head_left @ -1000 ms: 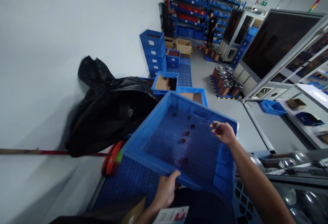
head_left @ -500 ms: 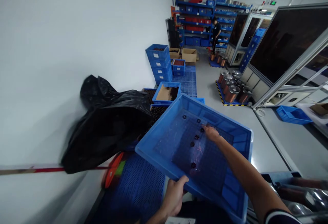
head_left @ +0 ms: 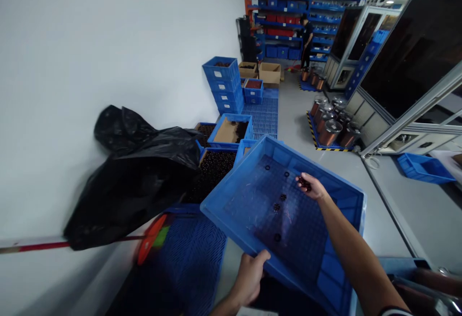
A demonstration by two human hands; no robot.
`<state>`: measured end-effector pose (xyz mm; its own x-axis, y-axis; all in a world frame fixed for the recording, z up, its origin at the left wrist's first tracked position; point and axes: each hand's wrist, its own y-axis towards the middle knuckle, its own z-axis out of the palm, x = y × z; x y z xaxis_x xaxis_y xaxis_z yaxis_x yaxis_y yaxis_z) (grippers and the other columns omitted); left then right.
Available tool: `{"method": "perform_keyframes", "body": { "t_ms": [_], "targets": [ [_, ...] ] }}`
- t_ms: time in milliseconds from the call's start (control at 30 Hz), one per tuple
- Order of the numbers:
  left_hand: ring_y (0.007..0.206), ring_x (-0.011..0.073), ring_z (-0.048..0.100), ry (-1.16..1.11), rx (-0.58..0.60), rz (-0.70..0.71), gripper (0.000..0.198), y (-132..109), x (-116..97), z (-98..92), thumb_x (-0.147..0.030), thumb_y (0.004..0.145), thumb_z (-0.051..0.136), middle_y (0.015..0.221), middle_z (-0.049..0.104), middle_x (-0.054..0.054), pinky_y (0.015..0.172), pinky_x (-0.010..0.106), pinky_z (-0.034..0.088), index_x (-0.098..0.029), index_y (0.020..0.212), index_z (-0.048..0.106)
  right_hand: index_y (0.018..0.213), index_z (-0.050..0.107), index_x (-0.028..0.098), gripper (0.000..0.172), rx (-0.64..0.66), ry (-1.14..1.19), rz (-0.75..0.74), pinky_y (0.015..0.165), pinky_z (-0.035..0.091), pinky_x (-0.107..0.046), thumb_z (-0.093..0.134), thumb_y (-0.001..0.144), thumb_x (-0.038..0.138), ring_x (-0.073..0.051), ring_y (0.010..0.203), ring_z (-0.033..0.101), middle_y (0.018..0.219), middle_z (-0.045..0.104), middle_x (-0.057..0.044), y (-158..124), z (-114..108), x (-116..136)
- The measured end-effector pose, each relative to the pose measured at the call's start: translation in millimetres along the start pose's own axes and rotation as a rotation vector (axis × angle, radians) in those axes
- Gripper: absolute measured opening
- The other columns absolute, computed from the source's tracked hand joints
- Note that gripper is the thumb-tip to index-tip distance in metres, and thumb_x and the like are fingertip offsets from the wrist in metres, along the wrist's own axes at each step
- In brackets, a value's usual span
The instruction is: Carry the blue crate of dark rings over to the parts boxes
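My left hand [head_left: 249, 275] grips the near rim of a large blue plastic crate [head_left: 231, 194], which is held tilted above the floor. Several small dark ring-shaped parts [head_left: 276, 206] lie scattered on the crate's gridded bottom. My right hand [head_left: 310, 187] reaches into the crate near its far side, fingers curled around a few of those small dark parts.
A bulging black plastic bag [head_left: 137, 176] lies left against the white wall, beside a red broom head [head_left: 150, 239]. Blue bins [head_left: 231, 130] of dark parts and stacked crates [head_left: 222, 82] stand beyond. Copper wire spools [head_left: 330, 130] sit right. A person [head_left: 307, 41] stands at distant shelves.
My right hand went from the crate's right rim down to its bottom, and has now lifted slightly with small parts in its fingers. The view shifted right.
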<state>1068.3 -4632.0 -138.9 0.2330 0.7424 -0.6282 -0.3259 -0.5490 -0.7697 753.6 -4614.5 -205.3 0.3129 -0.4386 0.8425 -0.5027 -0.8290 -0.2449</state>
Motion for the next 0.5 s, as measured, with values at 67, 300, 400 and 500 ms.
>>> {"method": "perform_keyframes", "body": {
  "t_ms": [67, 300, 400, 500],
  "targets": [
    [0.055, 0.0148, 0.054, 0.001, 0.025, -0.001, 0.011, 11, -6, 10.7, -0.010, 0.063, 0.058, 0.054, 0.056, -0.002, 0.054, 0.024, 0.045, -0.019, 0.058, 0.055, 0.119, 0.055, 0.014, 0.034, 0.021, 0.010, 0.026, 0.069, 0.056, -0.030, 0.052, 0.097, 0.039, -0.014, 0.083, 0.063, 0.105, 0.063, -0.007, 12, 6, -4],
    [0.059, 0.0164, 0.055, 0.055, 0.165, 0.012, 0.006, 62, -53, 56.7, -0.018, 0.057, 0.061, 0.056, 0.059, -0.001, 0.057, 0.026, 0.044, -0.019, 0.057, 0.056, 0.107, 0.062, 0.014, 0.024, -0.030, -0.092, 0.174, 0.090, 0.053, -0.042, 0.062, 0.092, 0.033, -0.020, 0.103, 0.060, 0.111, 0.062, -0.007, 61, 8, -20],
    [0.056, 0.0146, 0.051, 0.073, 0.215, 0.027, 0.008, 81, -78, 74.6, -0.018, 0.054, 0.061, 0.054, 0.057, -0.003, 0.056, 0.025, 0.043, -0.020, 0.055, 0.054, 0.105, 0.062, 0.014, 0.024, -0.080, -0.054, 0.189, 0.088, 0.053, -0.040, 0.062, 0.092, 0.034, -0.019, 0.100, 0.061, 0.109, 0.063, -0.007, 79, -19, -22],
    [0.055, 0.0133, 0.048, 0.095, 0.253, 0.043, 0.011, 96, -97, 90.0, -0.019, 0.052, 0.062, 0.052, 0.054, -0.003, 0.056, 0.025, 0.041, -0.020, 0.052, 0.051, 0.109, 0.060, 0.013, 0.032, -0.126, 0.053, 0.162, 0.076, 0.056, -0.034, 0.055, 0.095, 0.041, -0.016, 0.085, 0.063, 0.101, 0.064, -0.006, 87, -60, -20]
  ]
}}
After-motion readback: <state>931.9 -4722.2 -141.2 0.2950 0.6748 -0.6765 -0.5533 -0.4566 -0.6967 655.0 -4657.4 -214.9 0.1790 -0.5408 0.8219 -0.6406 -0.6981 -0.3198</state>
